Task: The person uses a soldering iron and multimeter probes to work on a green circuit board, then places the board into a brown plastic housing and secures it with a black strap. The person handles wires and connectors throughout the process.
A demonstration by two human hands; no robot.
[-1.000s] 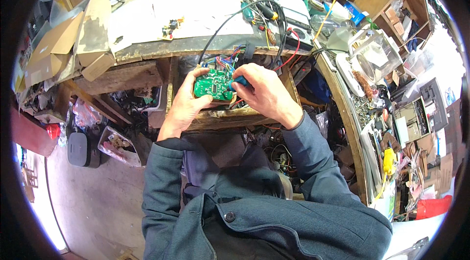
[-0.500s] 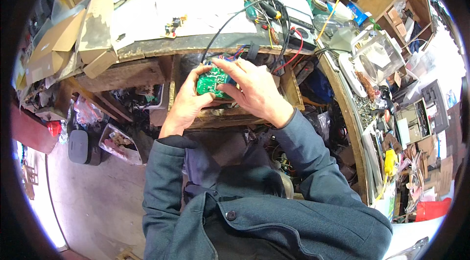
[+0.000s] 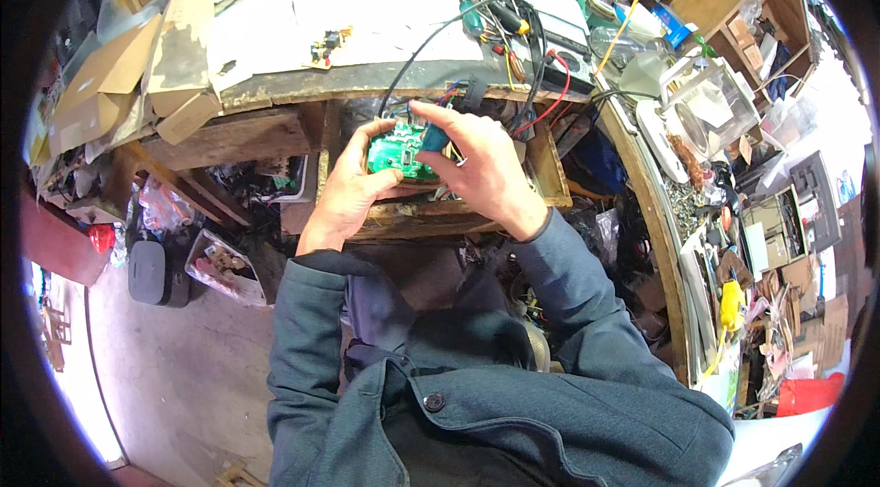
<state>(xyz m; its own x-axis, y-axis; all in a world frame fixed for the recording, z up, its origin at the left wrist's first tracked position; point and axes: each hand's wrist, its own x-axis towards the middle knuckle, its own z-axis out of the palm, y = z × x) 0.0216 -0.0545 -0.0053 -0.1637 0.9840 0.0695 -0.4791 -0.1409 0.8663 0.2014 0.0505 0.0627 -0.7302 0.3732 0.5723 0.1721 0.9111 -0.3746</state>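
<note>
Over the pulled-out drawer, my left hand (image 3: 350, 183) holds a green circuit board (image 3: 394, 153) by its left side, thumb along the near edge. Solder points show on the board's upward face. At its right edge sits a dark teal block (image 3: 434, 138), and I cannot tell whether it is fixed to the board. My right hand (image 3: 486, 162) has this block between thumb and forefinger. The other right fingers are partly hidden behind. Coloured wires (image 3: 453, 91) run just beyond the board.
The wooden drawer (image 3: 552, 177) juts out below the bench edge. On the bench lie a white sheet (image 3: 266, 24), a small part with yellow pieces (image 3: 330, 45), a black cable (image 3: 410, 62) and a meter-like device (image 3: 570, 73). Cardboard boxes (image 3: 105, 84) stand at the left.
My right thumb and forefinger have spread and shifted, uncovering the teal block and more of the board's right side. The board has tilted slightly; my left hand keeps its hold.
</note>
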